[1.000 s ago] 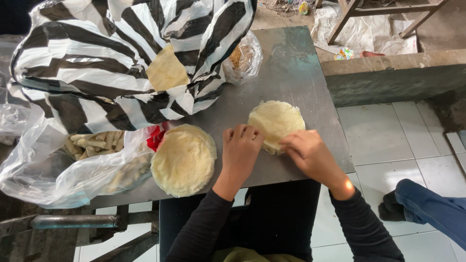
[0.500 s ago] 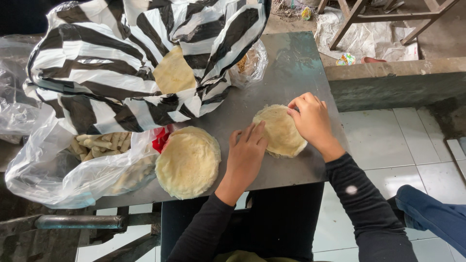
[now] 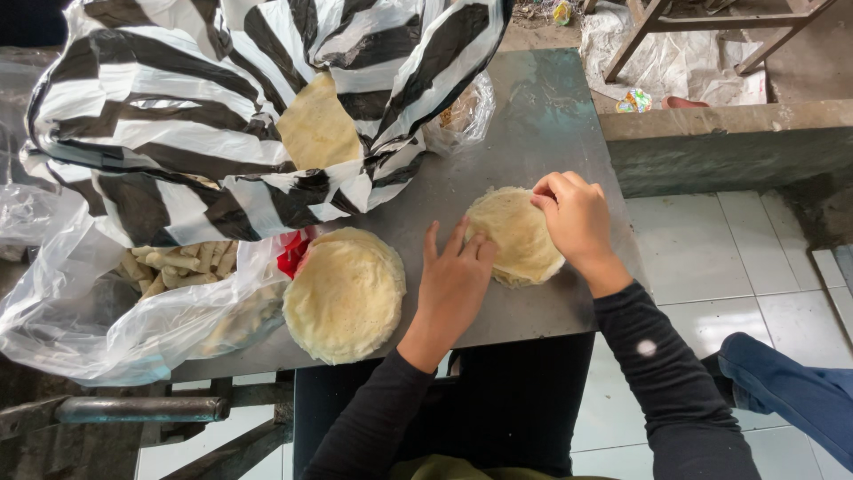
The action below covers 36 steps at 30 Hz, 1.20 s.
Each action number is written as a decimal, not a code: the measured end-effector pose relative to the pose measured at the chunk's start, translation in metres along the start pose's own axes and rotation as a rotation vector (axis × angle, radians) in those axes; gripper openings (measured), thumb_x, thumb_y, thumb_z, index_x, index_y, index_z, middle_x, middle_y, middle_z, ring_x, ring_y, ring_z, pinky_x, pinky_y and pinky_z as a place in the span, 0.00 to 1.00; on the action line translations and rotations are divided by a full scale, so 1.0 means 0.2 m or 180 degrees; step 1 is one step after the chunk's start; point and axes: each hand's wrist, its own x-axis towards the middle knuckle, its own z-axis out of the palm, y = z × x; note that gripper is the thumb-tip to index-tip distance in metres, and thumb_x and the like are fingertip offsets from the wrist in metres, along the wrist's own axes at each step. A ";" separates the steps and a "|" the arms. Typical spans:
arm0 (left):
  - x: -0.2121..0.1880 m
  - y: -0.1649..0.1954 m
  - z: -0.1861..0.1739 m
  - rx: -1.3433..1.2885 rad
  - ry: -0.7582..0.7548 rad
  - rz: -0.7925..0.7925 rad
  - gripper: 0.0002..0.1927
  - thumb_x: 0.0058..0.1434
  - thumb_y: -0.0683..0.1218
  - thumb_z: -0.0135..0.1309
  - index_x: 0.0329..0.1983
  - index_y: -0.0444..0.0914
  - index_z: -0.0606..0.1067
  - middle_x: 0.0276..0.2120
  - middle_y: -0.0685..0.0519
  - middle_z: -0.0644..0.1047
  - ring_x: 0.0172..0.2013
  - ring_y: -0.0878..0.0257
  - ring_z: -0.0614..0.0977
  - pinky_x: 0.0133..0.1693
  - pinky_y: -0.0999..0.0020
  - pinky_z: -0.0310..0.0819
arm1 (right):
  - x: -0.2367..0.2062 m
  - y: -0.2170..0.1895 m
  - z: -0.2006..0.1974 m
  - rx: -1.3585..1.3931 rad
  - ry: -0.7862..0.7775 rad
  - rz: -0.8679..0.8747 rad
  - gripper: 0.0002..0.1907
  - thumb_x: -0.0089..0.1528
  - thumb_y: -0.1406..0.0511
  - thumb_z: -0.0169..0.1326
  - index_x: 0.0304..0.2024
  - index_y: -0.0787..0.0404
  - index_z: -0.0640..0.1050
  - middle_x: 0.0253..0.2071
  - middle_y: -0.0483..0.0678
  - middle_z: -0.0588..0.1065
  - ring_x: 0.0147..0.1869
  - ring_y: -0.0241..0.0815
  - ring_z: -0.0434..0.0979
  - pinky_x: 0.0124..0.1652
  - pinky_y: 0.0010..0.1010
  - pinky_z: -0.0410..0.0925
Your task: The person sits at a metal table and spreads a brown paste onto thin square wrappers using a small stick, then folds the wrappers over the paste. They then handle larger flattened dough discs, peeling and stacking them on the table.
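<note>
R hand (image 3: 576, 218) covers flatbread (image 3: 514, 233) edge; grip unclear.

Pale yellow flatbread (image 3: 520, 236), black-and-white striped bag (image 3: 204, 116), seemingly grey table (image 3: 551, 116)

A makeshift food-prep spot: worn metal table (image 3: 551, 116), tiled floor (image 3: 711, 267), bagged flatbreads (image 3: 315, 124).

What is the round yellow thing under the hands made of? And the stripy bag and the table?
The round yellow sheet looks like thin, soft dough or a pancake-like wrapper: pale, matte, with a slightly ragged edge. The stripy bag seems to be thin plastic, as it is glossy and crinkled. The table looks like dull grey metal, smooth with worn, smeared patches.
</note>
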 end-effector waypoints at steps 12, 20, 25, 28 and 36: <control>-0.47 -0.16 -0.60 -0.0259 0.0765 -0.1535 0.11 0.61 0.41 0.59 0.46 0.38 0.76 0.44 0.45 0.78 0.42 0.48 0.81 0.44 0.55 0.73 | -0.17 -0.27 0.06 -0.0889 -0.0543 -0.1181 0.39 0.69 0.49 0.43 0.77 0.62 0.56 0.77 0.60 0.55 0.80 0.60 0.54 0.70 0.57 0.48; -0.79 -0.31 -0.73 -0.0037 0.0846 -0.2298 0.19 0.63 0.40 0.55 0.56 0.30 0.72 0.45 0.39 0.77 0.44 0.42 0.79 0.45 0.51 0.73 | -0.36 -0.84 0.05 0.0844 -0.0613 -0.1376 0.23 0.58 0.61 0.64 0.55 0.58 0.76 0.60 0.54 0.72 0.64 0.58 0.69 0.61 0.46 0.62; -0.84 -0.37 -0.73 -0.0904 0.0722 -0.2565 0.14 0.63 0.40 0.54 0.52 0.33 0.75 0.40 0.42 0.78 0.39 0.47 0.81 0.41 0.55 0.75 | -0.43 -1.15 0.16 0.1439 -0.1322 -0.1889 0.13 0.57 0.66 0.64 0.44 0.59 0.80 0.49 0.47 0.76 0.55 0.48 0.76 0.53 0.41 0.66; -0.84 -0.39 -0.74 -0.1301 0.0863 -0.2591 0.10 0.64 0.41 0.55 0.47 0.33 0.75 0.38 0.42 0.79 0.35 0.51 0.83 0.38 0.60 0.76 | -0.43 -1.21 0.20 0.1450 -0.1275 -0.1908 0.12 0.56 0.66 0.65 0.41 0.60 0.79 0.46 0.46 0.76 0.52 0.47 0.76 0.52 0.40 0.67; -0.83 -0.45 -0.64 -0.3177 0.1116 -0.2923 0.07 0.72 0.44 0.48 0.48 0.35 0.71 0.33 0.53 0.79 0.31 0.70 0.75 0.34 0.71 0.71 | -0.42 -1.18 0.23 0.1644 -0.1280 -0.1865 0.12 0.54 0.68 0.64 0.40 0.60 0.79 0.45 0.45 0.75 0.50 0.48 0.75 0.51 0.38 0.67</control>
